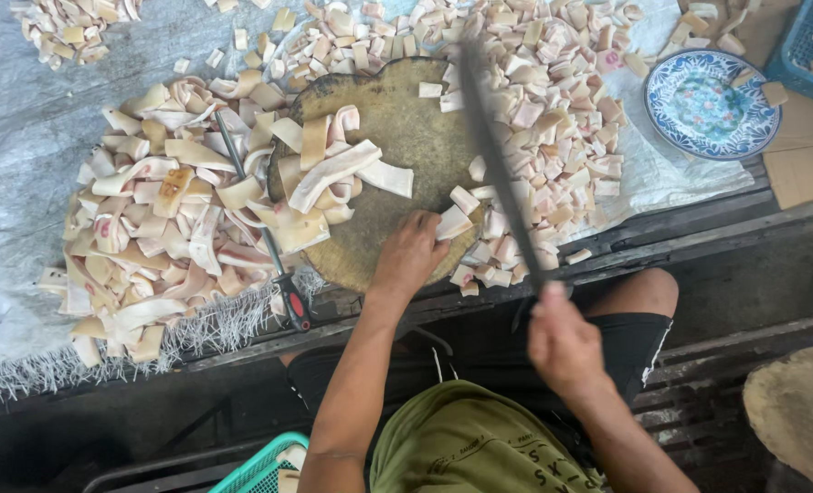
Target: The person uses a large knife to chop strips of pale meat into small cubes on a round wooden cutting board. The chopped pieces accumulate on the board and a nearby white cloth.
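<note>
Pork skin piece (453, 222) lies at the right edge of a round chopping block (397, 137), with the left hand (410, 256) resting fingers on it. The right hand (562, 342) is closed around a long blurred knife (493, 155) raised above cut pieces (553, 119). Uncut strips (164, 219) lie left.

Packaging-wise: flat brown cardboard (804, 160) lies at the right edge, partly under the blue-patterned plate (710, 102), and a blue plastic crate (804, 32) sits in the top right corner just above it with a few pale pieces inside. A teal mesh basket (262, 466) pokes in at the bottom edge, left of the green shirt (461, 447), which carries dark print at its lower right. Markings: small red ink stamps on a few pale strips (105, 228) in the left pile, plus a pink one on a cut piece (610, 59) near the top right.
</note>
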